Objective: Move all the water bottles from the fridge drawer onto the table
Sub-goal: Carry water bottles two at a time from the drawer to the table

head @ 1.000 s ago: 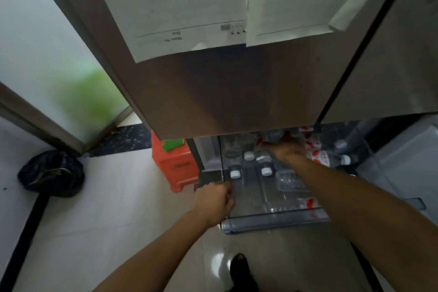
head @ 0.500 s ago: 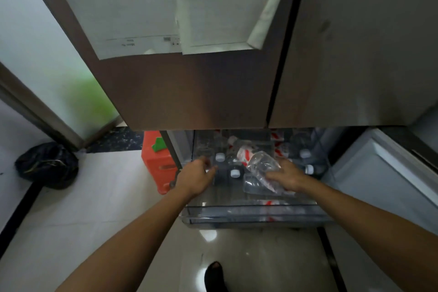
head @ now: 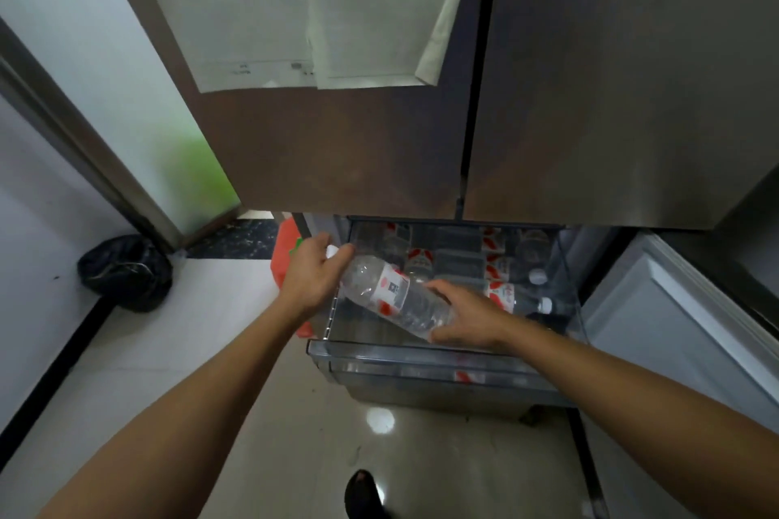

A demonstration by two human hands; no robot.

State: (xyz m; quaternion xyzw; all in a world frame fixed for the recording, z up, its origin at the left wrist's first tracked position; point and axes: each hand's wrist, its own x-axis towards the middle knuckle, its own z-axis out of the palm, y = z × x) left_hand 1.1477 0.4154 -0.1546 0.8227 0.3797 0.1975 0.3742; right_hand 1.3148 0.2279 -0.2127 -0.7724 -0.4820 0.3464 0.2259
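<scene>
A clear water bottle (head: 394, 291) with a red-and-white label lies tilted above the open fridge drawer (head: 421, 360), cap pointing left. My left hand (head: 312, 274) grips its neck at the white cap. My right hand (head: 466, 314) holds its base end. Several more bottles (head: 506, 291) with red labels and white caps lie inside the transparent drawer, behind and to the right of the held one. The table is not in view.
The closed upper fridge doors (head: 590, 97) hang above the drawer, with papers (head: 295, 13) stuck on the left one. An orange stool (head: 284, 261) stands left of the drawer. A black bag (head: 126, 272) lies on the floor at left. A foot (head: 362, 493) shows below.
My right hand lifted a bottle out of the drawer. My left hand left the drawer's rim and took hold of the bottle's neck. The view shifted to the right.
</scene>
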